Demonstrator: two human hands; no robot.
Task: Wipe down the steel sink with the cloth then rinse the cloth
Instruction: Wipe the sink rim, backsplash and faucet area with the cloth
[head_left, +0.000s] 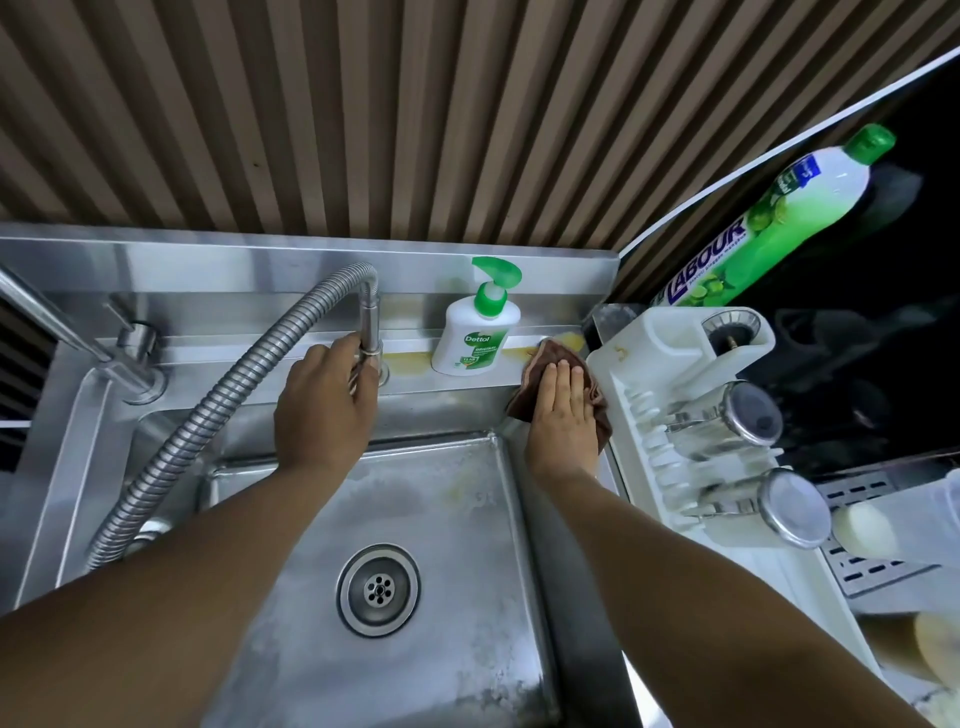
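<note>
The steel sink (467, 530) fills the lower middle, its basin dull with water marks. A white dish rack (649, 364) stands against its right rim, and a ribbed metal hose (218, 410) arcs over its left side. The left hand (324, 402) grips the hose's upright end at the back ledge, fingers curled round it. The right hand (563, 415) presses flat, fingers (561, 376) straight and together, on the brown cloth (556, 353), which lies on the sink's back right corner between a pump soap bottle (475, 332) and the rack.

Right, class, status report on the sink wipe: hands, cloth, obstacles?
Left hand grips tap pipe. Right hand flat, pressing cloth onto sink ledge. Soap bottle stands just left of cloth.
</note>
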